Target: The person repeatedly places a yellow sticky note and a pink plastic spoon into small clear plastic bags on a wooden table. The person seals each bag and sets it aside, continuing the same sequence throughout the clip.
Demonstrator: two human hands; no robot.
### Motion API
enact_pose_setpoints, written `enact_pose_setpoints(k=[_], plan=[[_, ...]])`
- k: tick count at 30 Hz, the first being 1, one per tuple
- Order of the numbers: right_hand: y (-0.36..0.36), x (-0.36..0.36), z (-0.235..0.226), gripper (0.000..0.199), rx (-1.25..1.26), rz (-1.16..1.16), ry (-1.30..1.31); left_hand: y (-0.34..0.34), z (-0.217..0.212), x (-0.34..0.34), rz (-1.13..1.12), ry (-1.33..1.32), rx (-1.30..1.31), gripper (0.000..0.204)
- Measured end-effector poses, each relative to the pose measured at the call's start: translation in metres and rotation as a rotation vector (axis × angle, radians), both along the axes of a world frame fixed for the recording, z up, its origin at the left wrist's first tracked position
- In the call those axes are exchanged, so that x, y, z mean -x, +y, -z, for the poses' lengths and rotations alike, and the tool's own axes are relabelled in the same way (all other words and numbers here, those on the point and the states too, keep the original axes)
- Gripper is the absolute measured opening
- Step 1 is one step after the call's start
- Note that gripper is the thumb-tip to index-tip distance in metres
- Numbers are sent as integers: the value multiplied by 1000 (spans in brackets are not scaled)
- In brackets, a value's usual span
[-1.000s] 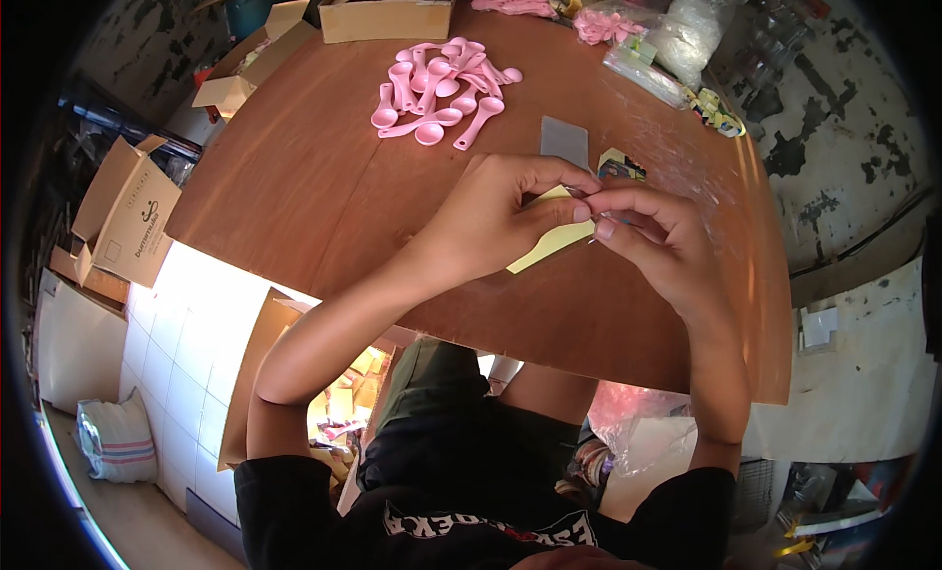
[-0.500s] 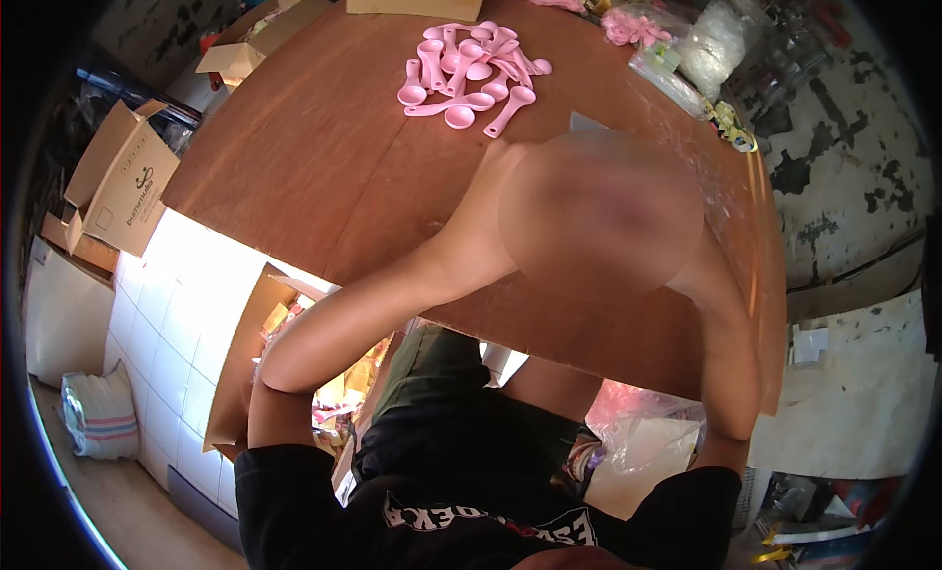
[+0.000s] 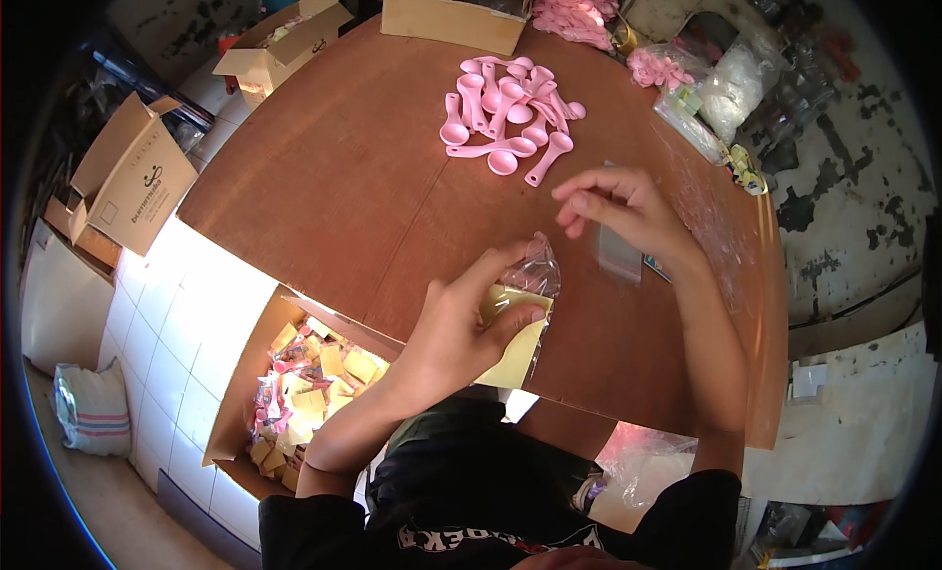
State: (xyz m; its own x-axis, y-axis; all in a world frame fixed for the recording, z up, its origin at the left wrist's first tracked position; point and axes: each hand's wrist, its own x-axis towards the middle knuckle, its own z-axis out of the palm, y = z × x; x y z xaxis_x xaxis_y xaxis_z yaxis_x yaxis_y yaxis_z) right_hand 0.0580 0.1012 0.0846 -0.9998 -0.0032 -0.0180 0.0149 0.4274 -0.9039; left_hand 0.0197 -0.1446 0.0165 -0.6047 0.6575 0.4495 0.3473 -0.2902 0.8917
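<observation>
My left hand [image 3: 461, 310] is closed on a clear plastic bag [image 3: 535, 266] with a yellow card inside, thumb over the front. It holds the bag by the table's near edge, the bag's clear end pointing away from me. My right hand [image 3: 618, 209] hovers to the right and farther off, fingers loosely bent and apart, nothing seen in them. Below it lie flat clear plastic bags [image 3: 619, 254] on the brown table [image 3: 324, 168]. Beyond both hands, several pink plastic spoons [image 3: 505, 109] are heaped together.
An open carton [image 3: 270, 374] of yellow-carded packets stands below the table at my left. Another carton [image 3: 456, 19] sits at the far edge. Pink pieces [image 3: 579, 13] and a bag of white material [image 3: 731, 89] lie at the far right. More cartons [image 3: 137, 182] stand left.
A blurred patch hid both hands before; now they show, apart from each other. My left arm has come nearer to me, and the view has shifted so the spoons sit lower and farther right.
</observation>
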Motion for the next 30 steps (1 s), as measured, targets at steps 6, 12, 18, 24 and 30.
enact_pose_setpoints(k=[6, 12, 18, 24, 30], plan=[[23, 90, 40, 23, -743, 10, 526, -5, 12, 0, -19, -95, 13, 51], [17, 126, 44, 27, -932, -109, 223, -9, 16, 5, 30, -141, 62, 62], [20, 102, 38, 20, -938, 75, 360, -3, 12, 6, 61, -205, 44, 63], [0, 18, 10, 20, -51, 332, 323, -1, 6, 5, 91, -224, 114, 65], [-29, -69, -6, 27, 303, 364, 389, 27, 10, -18, 184, -124, -18, 66]])
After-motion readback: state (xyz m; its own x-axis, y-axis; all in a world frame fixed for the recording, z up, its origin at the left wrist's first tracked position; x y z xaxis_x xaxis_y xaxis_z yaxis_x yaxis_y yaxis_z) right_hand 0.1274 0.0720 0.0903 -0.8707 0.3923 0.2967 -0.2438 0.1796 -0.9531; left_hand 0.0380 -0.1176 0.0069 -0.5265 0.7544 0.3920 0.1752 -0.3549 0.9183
